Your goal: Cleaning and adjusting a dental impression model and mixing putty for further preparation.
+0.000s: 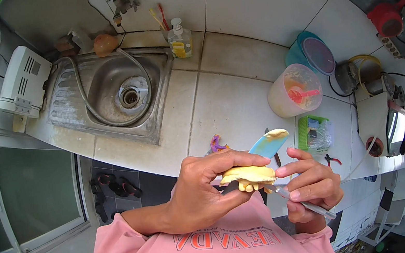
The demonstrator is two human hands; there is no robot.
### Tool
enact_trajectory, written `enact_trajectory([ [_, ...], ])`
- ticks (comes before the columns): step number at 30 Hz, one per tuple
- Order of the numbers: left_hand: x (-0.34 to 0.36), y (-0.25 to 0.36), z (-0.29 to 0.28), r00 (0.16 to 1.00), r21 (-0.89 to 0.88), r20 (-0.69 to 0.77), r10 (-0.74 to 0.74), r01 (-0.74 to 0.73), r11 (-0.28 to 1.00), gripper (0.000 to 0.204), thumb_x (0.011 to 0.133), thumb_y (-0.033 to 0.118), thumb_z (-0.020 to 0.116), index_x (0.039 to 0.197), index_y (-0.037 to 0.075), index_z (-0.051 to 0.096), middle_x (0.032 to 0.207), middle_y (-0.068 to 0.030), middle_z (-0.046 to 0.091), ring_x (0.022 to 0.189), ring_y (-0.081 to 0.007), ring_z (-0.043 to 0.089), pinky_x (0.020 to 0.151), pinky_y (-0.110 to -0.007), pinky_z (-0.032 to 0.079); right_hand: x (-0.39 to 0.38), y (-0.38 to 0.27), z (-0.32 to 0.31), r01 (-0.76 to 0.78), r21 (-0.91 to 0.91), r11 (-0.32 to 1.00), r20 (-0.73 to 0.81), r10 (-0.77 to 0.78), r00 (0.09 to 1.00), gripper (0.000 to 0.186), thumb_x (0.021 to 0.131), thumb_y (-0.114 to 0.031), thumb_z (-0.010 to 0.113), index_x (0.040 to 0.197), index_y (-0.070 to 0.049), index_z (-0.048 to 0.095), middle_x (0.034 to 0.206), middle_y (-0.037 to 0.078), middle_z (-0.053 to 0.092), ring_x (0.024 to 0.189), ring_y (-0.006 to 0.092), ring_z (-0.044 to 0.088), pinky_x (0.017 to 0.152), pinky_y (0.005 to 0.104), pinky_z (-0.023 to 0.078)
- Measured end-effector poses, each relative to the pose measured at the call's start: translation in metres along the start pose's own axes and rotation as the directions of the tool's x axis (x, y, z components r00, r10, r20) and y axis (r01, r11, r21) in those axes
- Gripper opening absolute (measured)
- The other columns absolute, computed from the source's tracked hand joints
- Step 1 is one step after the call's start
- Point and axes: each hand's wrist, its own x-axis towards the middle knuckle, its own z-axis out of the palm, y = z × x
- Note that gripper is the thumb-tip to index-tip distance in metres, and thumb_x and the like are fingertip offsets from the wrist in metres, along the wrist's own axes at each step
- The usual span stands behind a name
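Observation:
My left hand (196, 193) is closed around a pale yellow plaster dental cast (247, 173), its teeth pointing down toward me. In my right hand (315, 183) is a slim carving tool with a clear handle (313, 206); its metal end meets the cast's lower edge by the teeth. Just beyond my left fingertips shows a light blue flat blade (268, 144) with yellow plaster on its tip. Whether it is held or lies on the counter I cannot tell. Behind it, partly hidden, lies a dark narrow knife-like tool (277, 159). A purple and orange lump (217, 143) rests beyond my left hand.
A steel sink (164, 98) with a grey hose is at the left, with a soap bottle (180, 41) beside it. On the tiled counter's right stand a translucent tub (282, 96) holding a red scoop, a green basket (304, 131), red-handled pliers (332, 160) and a white machine (372, 122).

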Motion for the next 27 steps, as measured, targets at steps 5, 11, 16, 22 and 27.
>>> enact_trajectory([
  [5,0.001,-0.001,0.000,1.000,0.002,0.001,0.014,-0.014,1.000,0.043,0.071,-0.014,0.069,0.112,-0.002,0.068,0.100,-0.0129,0.071,0.091,-0.0146,0.069,0.079,-0.023,0.053,-0.001,0.000,-0.001,-0.011,0.063,0.998,-0.001,0.011,1.000,0.025,0.073,-0.006,0.078,0.093,-0.011,0.064,0.076,0.005,0.068,0.092,0.0320,0.072,0.102,0.0517,0.045],
  [11,0.000,0.000,-0.001,0.999,0.043,-0.017,0.029,-0.029,0.999,0.043,0.070,-0.013,0.070,0.111,-0.001,0.069,0.099,-0.0122,0.071,0.089,-0.0140,0.069,0.077,-0.023,0.053,0.000,0.001,0.000,-0.020,0.027,0.999,0.011,0.019,1.000,0.027,0.071,-0.004,0.078,0.092,-0.011,0.063,0.077,0.005,0.068,0.092,0.0313,0.072,0.102,0.0515,0.045],
  [16,0.000,0.000,-0.001,0.999,0.059,-0.025,0.031,-0.029,0.998,0.040,0.071,-0.012,0.070,0.110,-0.001,0.069,0.099,-0.0118,0.071,0.090,-0.0139,0.070,0.077,-0.023,0.054,0.002,0.001,-0.001,-0.014,0.011,1.000,0.030,0.013,0.999,0.026,0.071,-0.007,0.078,0.092,-0.012,0.063,0.077,0.005,0.068,0.092,0.0310,0.072,0.102,0.0519,0.045],
  [22,0.000,-0.001,0.000,0.994,-0.185,0.008,-0.105,0.104,0.977,0.036,0.079,-0.012,0.067,0.114,-0.006,0.062,0.107,-0.0168,0.069,0.104,-0.0232,0.067,0.089,-0.030,0.056,-0.003,0.009,-0.001,0.027,0.149,0.989,-0.080,-0.015,0.997,0.020,0.080,-0.018,0.074,0.093,-0.011,0.059,0.073,0.004,0.065,0.088,0.0286,0.071,0.101,0.0521,0.045],
  [27,-0.001,-0.001,0.001,0.996,-0.198,0.009,-0.085,0.085,0.976,0.033,0.082,-0.011,0.066,0.114,-0.008,0.059,0.110,-0.0199,0.067,0.111,-0.0274,0.064,0.095,-0.034,0.054,-0.010,0.008,0.003,0.010,0.062,0.998,-0.221,0.004,0.975,0.023,0.086,-0.019,0.070,0.098,-0.009,0.054,0.076,0.007,0.063,0.086,0.0274,0.070,0.098,0.0516,0.048],
])
